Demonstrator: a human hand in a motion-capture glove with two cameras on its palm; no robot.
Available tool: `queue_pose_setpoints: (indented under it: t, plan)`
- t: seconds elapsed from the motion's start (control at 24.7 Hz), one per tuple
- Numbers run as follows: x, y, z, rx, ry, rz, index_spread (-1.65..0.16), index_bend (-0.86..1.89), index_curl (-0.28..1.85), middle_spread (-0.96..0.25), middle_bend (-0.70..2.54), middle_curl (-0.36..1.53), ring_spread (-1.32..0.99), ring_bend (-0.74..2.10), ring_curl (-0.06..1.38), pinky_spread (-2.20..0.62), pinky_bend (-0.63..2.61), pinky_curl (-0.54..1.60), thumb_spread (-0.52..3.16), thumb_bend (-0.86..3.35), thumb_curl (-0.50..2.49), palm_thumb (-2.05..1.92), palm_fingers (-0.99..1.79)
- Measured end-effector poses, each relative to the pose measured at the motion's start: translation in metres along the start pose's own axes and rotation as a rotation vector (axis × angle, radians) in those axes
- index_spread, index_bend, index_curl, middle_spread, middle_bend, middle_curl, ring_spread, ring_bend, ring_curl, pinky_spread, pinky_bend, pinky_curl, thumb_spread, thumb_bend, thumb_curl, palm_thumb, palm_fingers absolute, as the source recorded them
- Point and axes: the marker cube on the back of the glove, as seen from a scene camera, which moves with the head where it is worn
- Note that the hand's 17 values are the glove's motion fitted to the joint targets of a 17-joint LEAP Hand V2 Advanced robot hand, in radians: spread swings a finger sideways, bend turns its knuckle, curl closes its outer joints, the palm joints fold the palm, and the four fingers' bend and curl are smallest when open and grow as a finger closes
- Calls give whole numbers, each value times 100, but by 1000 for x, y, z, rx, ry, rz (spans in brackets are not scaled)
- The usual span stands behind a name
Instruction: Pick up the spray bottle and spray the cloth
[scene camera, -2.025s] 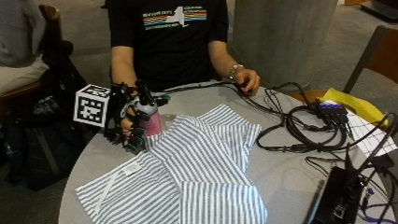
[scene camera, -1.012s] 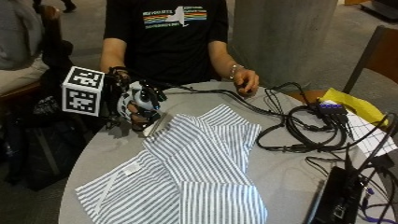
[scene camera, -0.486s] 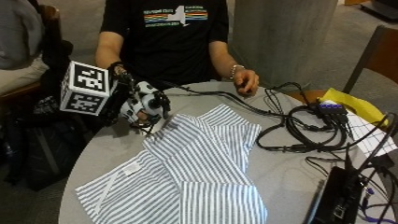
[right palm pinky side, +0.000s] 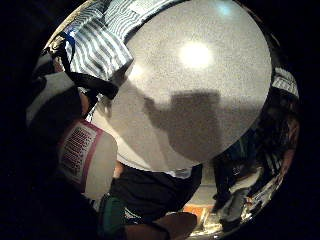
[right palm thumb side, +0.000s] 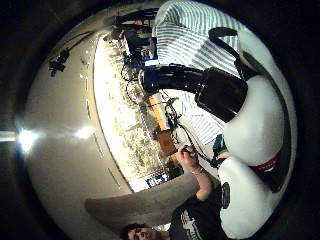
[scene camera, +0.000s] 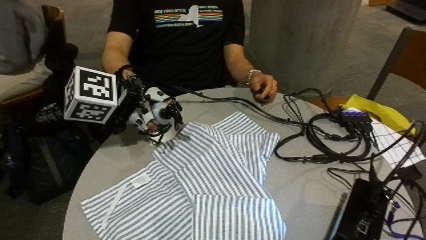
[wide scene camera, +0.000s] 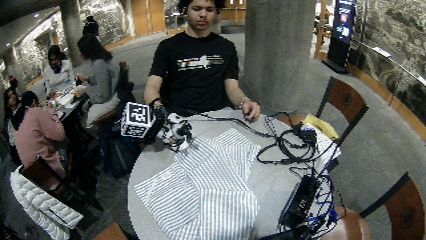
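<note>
- Outside view: the gloved right hand (scene camera: 148, 112) holds the spray bottle (scene camera: 162, 131) tilted, raised at the striped cloth's (scene camera: 206, 185) near edge, fingers curled round it.
- Thumb side palm view: the black nozzle (right palm thumb side: 172, 80) points toward the cloth; aimed too shallow, mist could reach the cables (scene camera: 326, 142).
- Little finger side palm view: the labelled body (right palm pinky side: 87, 155) sits against the palm.

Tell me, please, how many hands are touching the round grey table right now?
1: the bare left hand rests at the round grey table's far edge. The black-gloved right hand is raised, gripping the white spray bottle beside the striped cloth.
</note>
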Motion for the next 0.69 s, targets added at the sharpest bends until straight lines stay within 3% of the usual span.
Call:
queue_pose_setpoints:
  t: [0.69]
  plan:
    - [-1, 2, 1, 51, -14, -24, -16, 10, 26, -11, 36, 52, -12, 66, 45, -21, 61, 39, 44, -3, 66, 102, 118]
